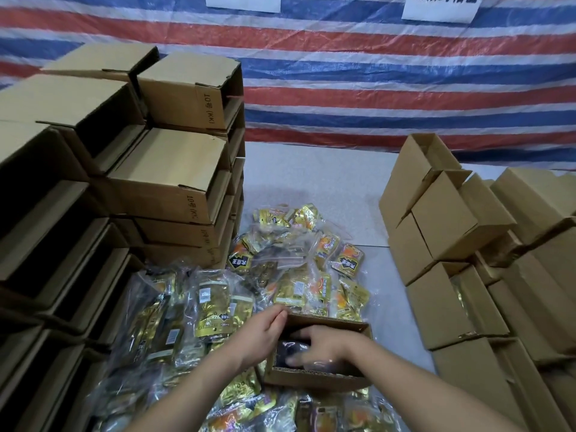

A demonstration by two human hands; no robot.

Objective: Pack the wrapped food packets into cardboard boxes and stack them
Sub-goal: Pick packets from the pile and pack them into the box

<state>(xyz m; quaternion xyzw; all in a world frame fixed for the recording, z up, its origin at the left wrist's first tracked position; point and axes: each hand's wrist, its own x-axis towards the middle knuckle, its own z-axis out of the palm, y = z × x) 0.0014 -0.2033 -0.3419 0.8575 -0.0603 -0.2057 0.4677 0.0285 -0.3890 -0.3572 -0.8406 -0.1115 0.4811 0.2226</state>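
Observation:
A small open cardboard box (pixel 314 377) sits among a pile of gold-wrapped food packets (pixel 290 269) in clear bags. My left hand (pixel 263 333) rests flat against the box's left wall, fingers straight along its top corner. My right hand (pixel 324 344) reaches down into the box and presses on a dark packet in a clear bag (pixel 288 350) inside it. The fingertips are blurred. More bagged packets (pixel 193 313) lie to the left and in front of the box.
Tall stacks of empty open boxes (pixel 174 179) rise on the left. On the right stand stacked boxes (pixel 442 232), some with packets inside. A striped tarp (pixel 374 88) hangs behind. Bare grey surface (pixel 311 176) lies beyond the packet pile.

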